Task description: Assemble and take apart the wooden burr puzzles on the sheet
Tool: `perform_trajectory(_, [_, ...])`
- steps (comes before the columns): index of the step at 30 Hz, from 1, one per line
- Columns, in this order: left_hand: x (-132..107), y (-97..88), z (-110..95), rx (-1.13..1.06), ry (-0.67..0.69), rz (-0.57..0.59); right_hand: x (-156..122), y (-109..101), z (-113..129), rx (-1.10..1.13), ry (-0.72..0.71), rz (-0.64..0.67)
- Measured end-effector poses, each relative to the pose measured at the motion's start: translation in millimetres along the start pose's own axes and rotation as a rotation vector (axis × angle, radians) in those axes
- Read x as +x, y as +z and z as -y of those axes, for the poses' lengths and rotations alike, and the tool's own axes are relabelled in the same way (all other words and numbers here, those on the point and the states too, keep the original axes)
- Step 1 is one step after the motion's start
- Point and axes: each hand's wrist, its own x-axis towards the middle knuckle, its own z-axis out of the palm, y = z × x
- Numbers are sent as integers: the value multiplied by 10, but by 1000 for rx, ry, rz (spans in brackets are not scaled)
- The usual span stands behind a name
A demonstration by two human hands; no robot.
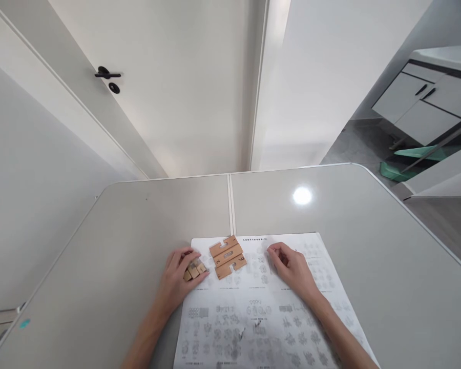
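My left hand [180,272] curls around several small wooden blocks [195,270] at the left edge of a printed sheet [269,302]. Their light ends show between thumb and fingers. Just right of that hand, flat wooden puzzle pieces [228,256] lie side by side on the paper, with cut notches, a slot in the middle one and dark numerals. My right hand [290,264] rests on the right part of the sheet, apart from the wood. Its thumb and fingers are pinched together, and whatever may be between them is hidden.
Under the sheet is a grey folding table [169,210] with a seam down its middle and a bright light reflection at the right. Beyond it stand a white door [200,102] with a black handle [107,75] and, far right, a cabinet [422,97] and a green object [395,171].
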Motion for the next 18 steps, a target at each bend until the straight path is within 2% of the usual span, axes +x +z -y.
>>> perform_trajectory(4, [191,-33,-42,62,-14,39,-2,-4,6,7,3,5])
perform_trajectory(9, [316,7,-334,81,0,24,0,-1,0,17,1,18])
perform_trajectory(13, [435,76,-530,77,-26,151,2,-6,-2,13,-6,14])
perform_trajectory(18, [550,119,-587,71,-11,274,-33,-25,55,2,-58,31])
